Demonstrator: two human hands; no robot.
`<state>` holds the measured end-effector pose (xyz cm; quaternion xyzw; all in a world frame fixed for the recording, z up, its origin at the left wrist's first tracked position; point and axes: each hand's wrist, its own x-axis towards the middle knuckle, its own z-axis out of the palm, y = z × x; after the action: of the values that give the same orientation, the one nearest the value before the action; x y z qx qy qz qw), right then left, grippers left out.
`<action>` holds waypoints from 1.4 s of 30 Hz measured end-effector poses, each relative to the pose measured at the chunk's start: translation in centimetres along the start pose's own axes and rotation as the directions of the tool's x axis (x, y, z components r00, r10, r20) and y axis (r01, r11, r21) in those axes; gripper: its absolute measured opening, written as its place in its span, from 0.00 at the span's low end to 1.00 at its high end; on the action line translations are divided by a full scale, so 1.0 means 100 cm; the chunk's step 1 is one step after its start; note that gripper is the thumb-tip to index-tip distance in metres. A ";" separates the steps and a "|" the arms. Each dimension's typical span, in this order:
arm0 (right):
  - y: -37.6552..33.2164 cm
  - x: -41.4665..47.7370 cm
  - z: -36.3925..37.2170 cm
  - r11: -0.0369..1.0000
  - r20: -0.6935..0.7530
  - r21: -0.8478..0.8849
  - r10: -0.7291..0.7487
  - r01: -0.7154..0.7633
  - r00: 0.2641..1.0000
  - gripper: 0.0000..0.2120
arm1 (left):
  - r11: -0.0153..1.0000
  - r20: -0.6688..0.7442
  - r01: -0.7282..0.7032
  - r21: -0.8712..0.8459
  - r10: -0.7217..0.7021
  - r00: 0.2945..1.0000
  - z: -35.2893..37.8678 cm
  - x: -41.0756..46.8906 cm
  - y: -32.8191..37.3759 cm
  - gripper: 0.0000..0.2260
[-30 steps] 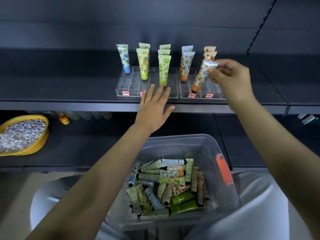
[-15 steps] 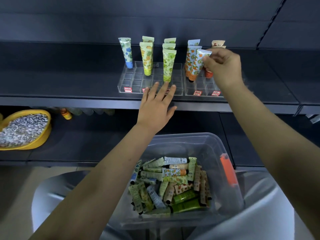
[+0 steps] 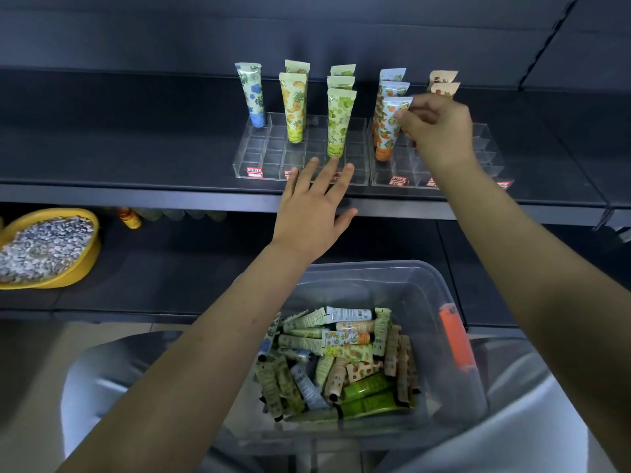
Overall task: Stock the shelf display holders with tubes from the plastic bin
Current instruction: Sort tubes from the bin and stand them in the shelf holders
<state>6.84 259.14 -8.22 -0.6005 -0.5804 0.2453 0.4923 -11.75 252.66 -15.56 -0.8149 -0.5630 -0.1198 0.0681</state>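
Note:
Two clear display holders stand on the dark shelf, the left holder (image 3: 259,155) and the right holder (image 3: 485,155). Upright tubes fill their back slots: a blue tube (image 3: 252,93), yellow tubes (image 3: 293,107), green tubes (image 3: 339,121) and orange tubes. My right hand (image 3: 435,126) pinches the top of an orange-patterned tube (image 3: 387,131), which stands upright in the right holder's left column. My left hand (image 3: 316,209) rests flat, fingers spread, on the shelf edge at the left holder's front. The clear plastic bin (image 3: 423,288) below holds several loose tubes (image 3: 338,363).
A yellow bowl (image 3: 82,264) of small grey pieces sits on the lower shelf at the left, with a small orange bottle (image 3: 129,217) behind it. An orange clip (image 3: 456,336) is on the bin's right wall. Red price tags (image 3: 254,171) line the holders' fronts.
My right hand carried the orange tube left and down from mid-air into a slot of the right holder, where it now stands upright. My left hand stayed at the shelf edge.

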 end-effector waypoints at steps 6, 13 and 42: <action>-0.002 -0.001 0.001 0.999 -0.028 -0.044 -0.011 0.010 1.000 0.10 | 1.000 0.017 0.002 0.006 -0.002 1.000 -0.002 0.000 0.000 0.28; -0.008 -0.002 -0.006 0.999 -0.044 -0.049 0.009 -0.011 0.999 0.11 | 1.000 0.056 0.016 -0.012 -0.015 0.998 -0.010 0.001 0.001 0.28; 0.135 -0.254 -0.007 0.829 0.471 -0.534 0.127 0.168 0.873 0.19 | 0.999 0.131 -0.033 -0.032 0.037 0.991 0.075 -0.197 0.000 0.20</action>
<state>8.35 237.20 -26.76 -0.6296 -0.7378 0.2024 0.1352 -17.47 236.77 -28.17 -0.8317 -0.5500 -0.0731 0.0210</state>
